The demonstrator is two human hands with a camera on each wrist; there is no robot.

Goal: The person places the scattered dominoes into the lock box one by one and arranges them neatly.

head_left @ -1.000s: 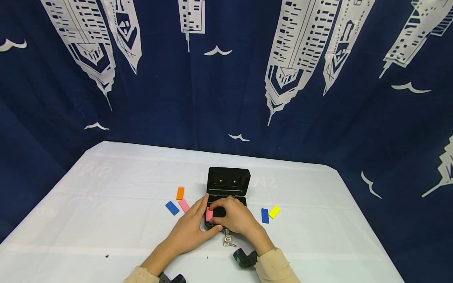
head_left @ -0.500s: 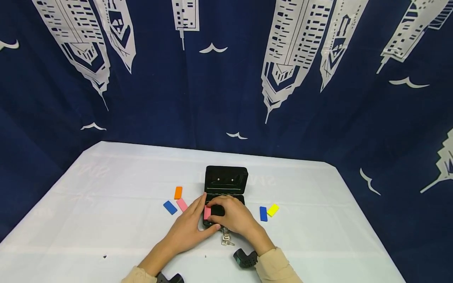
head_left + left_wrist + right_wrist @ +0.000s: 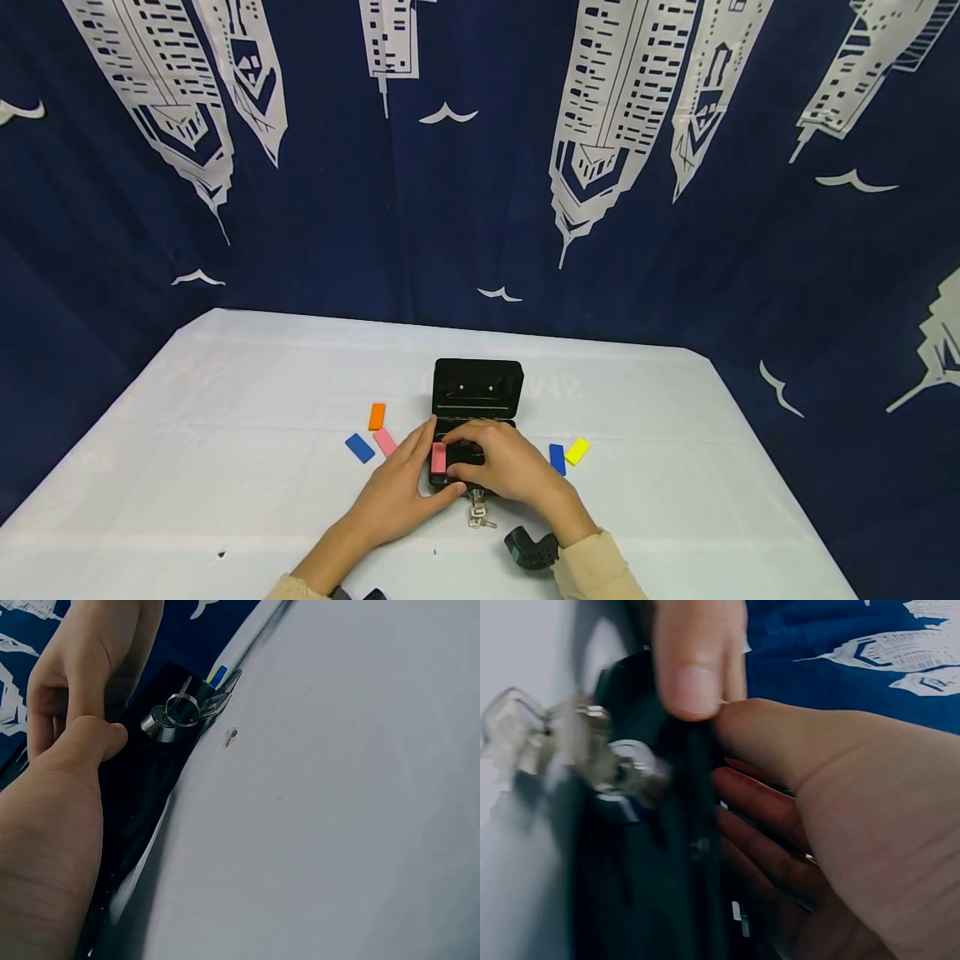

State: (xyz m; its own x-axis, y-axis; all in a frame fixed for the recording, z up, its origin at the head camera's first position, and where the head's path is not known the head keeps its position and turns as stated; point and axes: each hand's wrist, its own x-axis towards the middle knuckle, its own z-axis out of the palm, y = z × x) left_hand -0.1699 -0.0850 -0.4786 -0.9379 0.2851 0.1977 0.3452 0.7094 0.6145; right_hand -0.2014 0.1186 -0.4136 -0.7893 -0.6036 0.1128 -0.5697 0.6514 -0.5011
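While the box [image 3: 477, 388] holds a pink block [image 3: 438, 458], both thumbs [image 3: 450, 495] stand apart from fingers [image 3: 468, 431].

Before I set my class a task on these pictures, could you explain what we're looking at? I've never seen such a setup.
There is no machine here: a person works bare-handed, with the left hand and the right hand. The wide view comes from a camera on the head; the two close views come from a camera on each wrist. The black device by the right wrist looks to be one.

On the white table sits a black box, lid open, with keys hanging at its front lock. To its left lie an orange block, a blue block and a pink block; to its right, another blue block and a yellow block.

The left hand lies along the box's left side. The right hand curls beside a second pink block in the box; whether it grips it, I can't tell.
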